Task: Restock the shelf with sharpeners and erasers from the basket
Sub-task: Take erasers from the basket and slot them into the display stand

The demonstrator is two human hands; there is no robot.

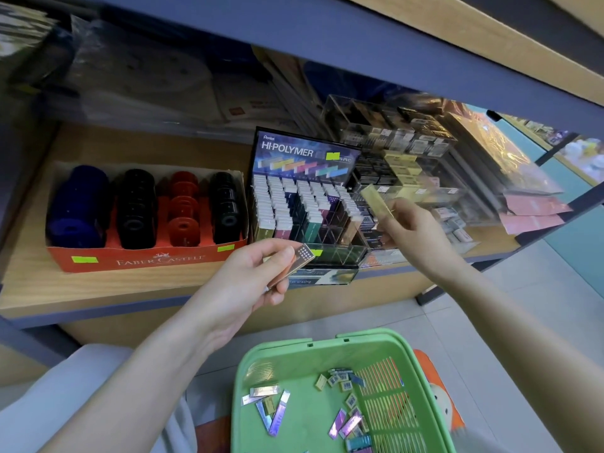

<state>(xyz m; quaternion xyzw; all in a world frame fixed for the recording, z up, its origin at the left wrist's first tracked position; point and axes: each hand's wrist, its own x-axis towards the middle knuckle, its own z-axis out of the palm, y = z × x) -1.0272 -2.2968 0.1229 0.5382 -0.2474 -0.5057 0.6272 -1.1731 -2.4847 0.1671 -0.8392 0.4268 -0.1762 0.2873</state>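
Erasers [346,423], slim bars in shiny foil sleeves, lie loose on the floor of the green basket [251,371] at 6 o'clock. Two more are in hand. The left hand [258,276], at centre, pinches a rose-gold eraser [299,264] between thumb and curled fingers. The right hand [415,230], at its 2 o'clock, pinches a gold eraser [379,199] by the lower end, tilted, above the right edge of the Pentel Hi-Polymer display [307,155]. Cells at the display's 4 o'clock corner appear partly unfilled.

Handling, as judged: each bar is light and fairly stiff, and its slick sleeve may slide under a loose pinch. Hold it across the long flat faces near one end, leaving the other end free to enter a cell.

Sharpeners [135,207] in blue, black and red stand in rows in the Faber-Castell box [147,256] at 9 o'clock. A clear acrylic organiser [392,132] of small boxed erasers sits at 1 o'clock. All rest on a wood-grain shelf board [98,289] with a blue edge. A second shelf [327,44] overhangs closely at 12 o'clock, limiting headroom. Pale floor tiles [523,305] show at 4 o'clock.
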